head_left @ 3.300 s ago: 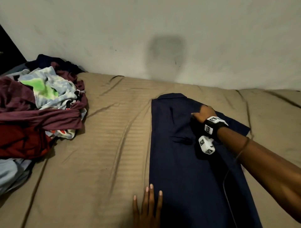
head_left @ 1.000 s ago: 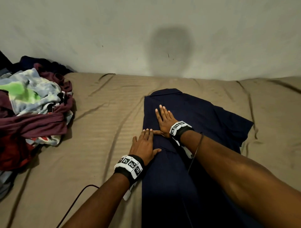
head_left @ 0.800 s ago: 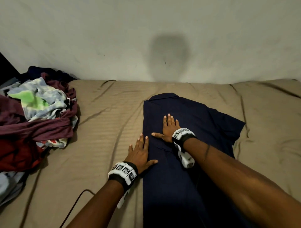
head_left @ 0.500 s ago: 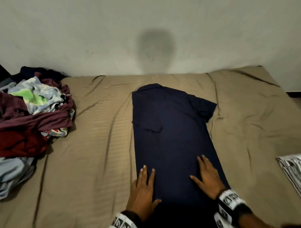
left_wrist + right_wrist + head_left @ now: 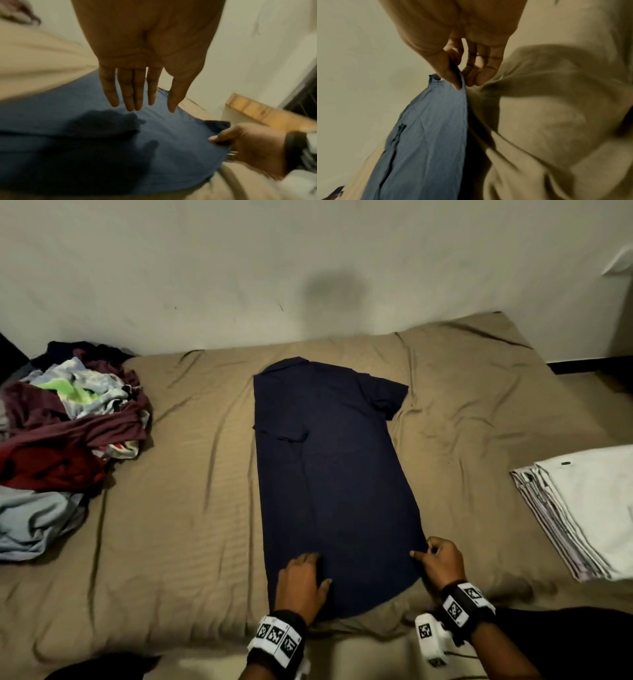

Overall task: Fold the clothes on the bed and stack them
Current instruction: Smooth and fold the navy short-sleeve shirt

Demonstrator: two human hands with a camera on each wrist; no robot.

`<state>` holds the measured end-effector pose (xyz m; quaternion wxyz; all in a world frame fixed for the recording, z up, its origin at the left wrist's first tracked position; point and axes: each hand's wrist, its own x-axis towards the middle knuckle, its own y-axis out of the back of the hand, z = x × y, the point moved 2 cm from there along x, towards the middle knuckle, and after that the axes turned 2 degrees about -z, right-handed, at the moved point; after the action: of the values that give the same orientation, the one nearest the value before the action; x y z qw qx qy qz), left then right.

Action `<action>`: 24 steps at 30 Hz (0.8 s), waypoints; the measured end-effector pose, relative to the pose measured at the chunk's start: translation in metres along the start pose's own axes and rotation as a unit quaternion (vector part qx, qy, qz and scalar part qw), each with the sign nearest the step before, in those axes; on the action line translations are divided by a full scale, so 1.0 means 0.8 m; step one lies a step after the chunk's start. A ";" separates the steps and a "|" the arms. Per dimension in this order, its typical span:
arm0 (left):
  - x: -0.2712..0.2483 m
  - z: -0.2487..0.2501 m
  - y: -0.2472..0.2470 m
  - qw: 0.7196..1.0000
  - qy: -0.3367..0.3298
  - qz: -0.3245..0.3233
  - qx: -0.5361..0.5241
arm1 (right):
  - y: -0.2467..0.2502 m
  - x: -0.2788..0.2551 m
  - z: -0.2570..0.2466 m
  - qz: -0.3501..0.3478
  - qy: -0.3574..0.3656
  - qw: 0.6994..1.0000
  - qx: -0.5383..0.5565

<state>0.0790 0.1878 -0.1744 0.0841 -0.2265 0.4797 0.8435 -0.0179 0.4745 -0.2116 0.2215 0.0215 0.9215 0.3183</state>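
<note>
Navy cotton short-sleeved shirt (image 5: 329, 474) lies lengthwise mid-bed on the tan sheet (image 5: 178, 508). My right hand (image 5: 440, 563) pinches its near right hem; my left hand (image 5: 301, 580) rests flat-fingered near the left hem. Lifting one-sided could skew the fold or drag the sheet. Room lies between the unfolded clothes pile (image 5: 65, 433) and folded white stack (image 5: 582, 508).

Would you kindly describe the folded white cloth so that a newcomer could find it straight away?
Start at the tan bed against the wall; a dark blue shirt lies flat in its middle. The folded white cloth sits at the bed's right edge, opposite the jumbled pile of clothes on the left. It is the only pale, neatly squared item.
</note>
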 end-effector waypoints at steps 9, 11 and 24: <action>0.049 0.116 -0.003 0.789 0.142 -0.059 -0.594 | -0.031 -0.032 -0.053 -0.012 0.278 0.957 -0.079; 0.077 0.117 -0.006 0.801 0.167 -0.064 -0.571 | -0.039 -0.034 -0.061 -0.068 0.325 0.934 -0.134; 0.082 0.103 -0.010 0.946 -0.020 0.129 -0.295 | -0.039 0.155 -0.082 -0.128 -0.021 0.961 0.242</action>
<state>-0.0012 0.2567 -0.1749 -0.0868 -0.1606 0.2327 0.9553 -0.1537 0.4340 -0.2334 0.2678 -0.0369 0.9613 0.0539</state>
